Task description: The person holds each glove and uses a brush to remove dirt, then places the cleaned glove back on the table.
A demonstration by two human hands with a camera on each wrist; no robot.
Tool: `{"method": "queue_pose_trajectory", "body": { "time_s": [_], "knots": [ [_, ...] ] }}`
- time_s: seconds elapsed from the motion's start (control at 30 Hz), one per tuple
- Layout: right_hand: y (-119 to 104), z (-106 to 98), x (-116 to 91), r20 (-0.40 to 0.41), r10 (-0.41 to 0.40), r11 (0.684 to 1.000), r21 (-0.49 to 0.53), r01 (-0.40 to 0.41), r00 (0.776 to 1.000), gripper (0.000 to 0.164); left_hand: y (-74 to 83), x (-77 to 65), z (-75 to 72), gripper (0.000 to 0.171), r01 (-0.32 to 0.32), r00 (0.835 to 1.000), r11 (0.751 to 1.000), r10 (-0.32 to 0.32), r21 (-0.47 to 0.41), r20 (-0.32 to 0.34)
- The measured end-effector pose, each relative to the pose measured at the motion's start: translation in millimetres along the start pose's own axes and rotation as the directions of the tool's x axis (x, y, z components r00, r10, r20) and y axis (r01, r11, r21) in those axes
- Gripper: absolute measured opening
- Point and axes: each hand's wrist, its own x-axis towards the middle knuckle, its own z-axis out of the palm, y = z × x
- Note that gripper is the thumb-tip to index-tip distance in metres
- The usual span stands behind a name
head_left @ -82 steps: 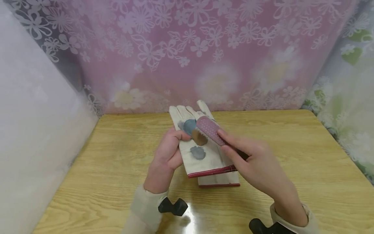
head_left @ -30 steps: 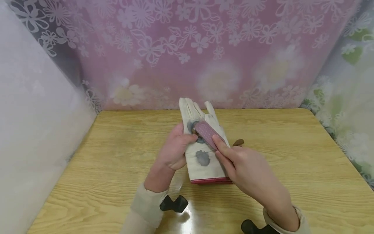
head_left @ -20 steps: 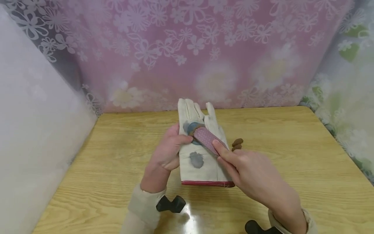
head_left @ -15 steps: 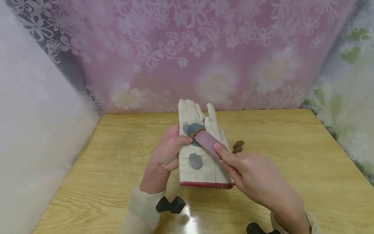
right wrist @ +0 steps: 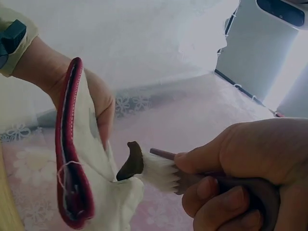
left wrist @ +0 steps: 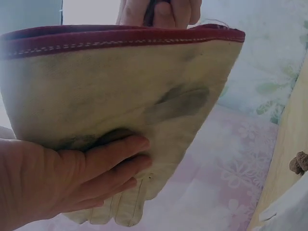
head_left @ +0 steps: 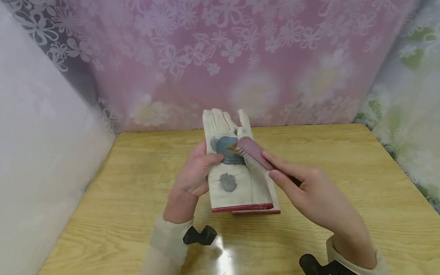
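A cream cloth work glove (head_left: 228, 196) with a red-trimmed cuff, a blue patch (head_left: 228, 156) and grey stains (head_left: 228, 182) is held up by my left hand (head_left: 192, 172). My left thumb lies on the patch; in the left wrist view my fingers (left wrist: 113, 161) spread behind the glove. My right hand (head_left: 316, 191) grips a brush (head_left: 254, 152) with a mauve dotted back and white bristles (right wrist: 161, 171). The bristle tips are right at a curved brown lump (right wrist: 131, 162), which overlaps the patch in the head view.
A second cream glove (head_left: 275, 208) lies on the wooden table (head_left: 137, 198) beneath the held one. Small brown lumps (left wrist: 299, 163) lie on the table at the right. A pink floral curtain (head_left: 254, 76) hangs behind the table's far edge.
My left hand has raised the glove slightly, so the lower glove's cuff shows. The brush has moved up and right, its bristles now in sight. Less brown covers the patch.
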Motion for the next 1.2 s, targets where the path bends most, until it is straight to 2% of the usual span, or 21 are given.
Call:
{"method": "queue_pose_trajectory", "body": {
  "time_s": [0.17, 0.23, 0.33, 0.4, 0.5, 0.57, 0.63, 0.7, 0.77, 0.87, 0.93, 1.0, 1.03, 1.13, 1.2],
  "knots": [
    [2.7, 10.3, 3.5, -0.012, -0.089, 0.992, -0.092, 0.087, 0.996, 0.045, 0.5, 1.4, 5.0, 0.078, 0.003, 1.000, 0.994, -0.004, -0.108, -0.008],
    [2.5, 15.4, 5.4, -0.018, -0.097, 0.988, -0.119, 0.094, 0.995, 0.045, 0.8, 2.9, 6.5, 0.083, -0.010, 1.000, 0.987, 0.008, -0.162, -0.013],
    [1.5, 21.7, 9.7, -0.019, -0.065, 0.988, -0.142, 0.061, 0.998, 0.045, 0.6, 5.3, 6.7, 0.084, -0.029, 0.999, 0.979, 0.023, -0.200, -0.030],
    [0.4, 24.4, 12.0, -0.014, -0.037, 0.987, -0.157, 0.034, 0.999, 0.044, -0.4, 6.6, 6.0, 0.079, -0.030, 0.998, 0.983, 0.021, -0.179, -0.051],
    [-1.3, 25.2, 12.5, -0.019, -0.003, 0.990, -0.143, 0.000, 1.000, 0.044, -2.7, 6.0, 4.2, 0.067, -0.002, 0.998, 0.996, -0.004, -0.090, -0.063],
    [-2.5, 25.6, 11.8, -0.045, 0.001, 0.991, -0.131, -0.007, 0.999, 0.043, -4.3, 4.6, 3.7, 0.062, 0.005, 0.998, 1.000, -0.007, -0.027, -0.060],
    [-2.9, 28.0, 12.1, -0.100, -0.028, 0.992, -0.128, 0.015, 0.995, 0.044, -5.9, 3.0, 4.8, 0.058, -0.010, 0.999, 1.000, 0.011, 0.027, -0.047],
    [-2.3, 33.2, 14.7, -0.176, -0.087, 0.986, -0.154, 0.060, 0.981, 0.046, -8.9, 2.5, 8.5, 0.057, -0.035, 0.998, 0.997, 0.037, 0.067, -0.043],
    [-0.3, 41.2, 19.9, -0.257, -0.163, 0.974, -0.197, 0.114, 0.953, 0.048, -13.4, 3.1, 15.1, 0.058, -0.038, 0.998, 0.995, 0.042, 0.090, -0.039],
    [3.6, 52.9, 26.8, -0.344, -0.257, 0.947, -0.274, 0.165, 0.903, 0.050, -23.5, 7.1, 26.5, 0.058, 0.011, 1.000, 0.995, -0.008, 0.096, -0.022],
    [5.5, 57.8, 29.2, -0.354, -0.278, 0.935, -0.313, 0.167, 0.893, 0.050, -27.5, 10.4, 29.4, 0.056, 0.043, 0.999, 0.997, -0.041, 0.070, -0.030],
    [6.0, 58.4, 29.1, -0.322, -0.266, 0.928, -0.339, 0.151, 0.909, 0.049, -28.2, 12.9, 26.2, 0.059, 0.051, 0.997, 0.999, -0.049, 0.018, -0.060],
    [5.6, 57.0, 27.9, -0.293, -0.244, 0.929, -0.346, 0.135, 0.924, 0.048, -26.7, 14.0, 23.1, 0.060, 0.038, 0.995, 0.999, -0.039, -0.016, -0.091],
    [3.6, 49.2, 23.7, -0.182, -0.168, 0.931, -0.353, 0.095, 0.969, 0.046, -18.7, 14.7, 10.4, 0.063, -0.033, 0.989, 0.995, 0.019, -0.090, -0.149],
    [2.2, 44.3, 21.0, -0.119, -0.137, 0.930, -0.357, 0.087, 0.983, 0.046, -13.4, 13.4, 4.1, 0.062, -0.070, 0.985, 0.993, 0.052, -0.100, -0.167]
  ]
}}
